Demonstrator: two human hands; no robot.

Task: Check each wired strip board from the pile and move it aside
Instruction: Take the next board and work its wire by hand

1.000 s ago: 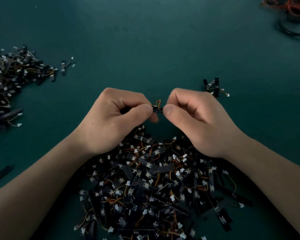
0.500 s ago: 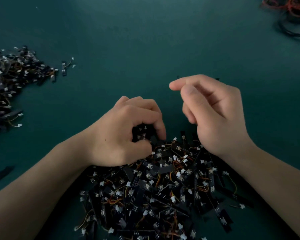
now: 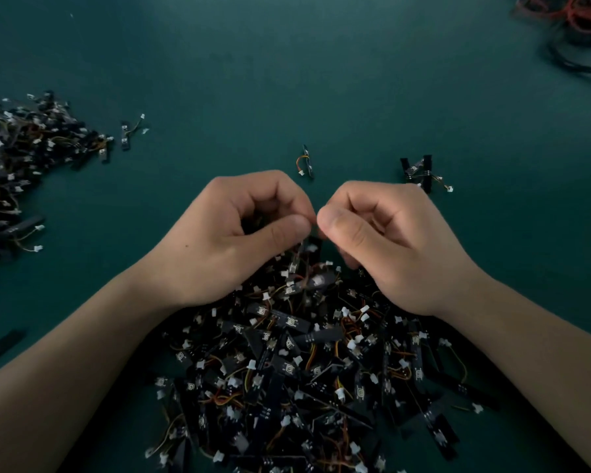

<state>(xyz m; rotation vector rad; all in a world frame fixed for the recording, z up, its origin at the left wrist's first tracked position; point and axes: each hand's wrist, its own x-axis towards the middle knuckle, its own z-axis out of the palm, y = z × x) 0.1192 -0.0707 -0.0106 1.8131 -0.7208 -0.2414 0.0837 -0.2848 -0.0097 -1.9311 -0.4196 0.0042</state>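
Black board (image 3: pixel 302 249) hangs under the left hand (image 3: pixel 232 233), pinched thumb to forefinger, above the pile (image 3: pixel 304 370). Right hand (image 3: pixel 400 244) curls thumb-to-finger just beside that pinch; what it holds, I cannot tell

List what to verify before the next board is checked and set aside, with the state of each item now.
1. Board gripped for checking: cannot tell. The left hand and right hand meet fingertip to fingertip, hiding whatever is between them.
2. Supply at hand: ok. The pile lies right under both wrists.
3. Set-aside boards kept apart from the pile: ok. The lone board and the small cluster lie beyond the hands, apart from it.
4. Side heap separate: ok. It sits at the left edge.
5. Wire tangle out of the way: ok. It is in the far right corner.
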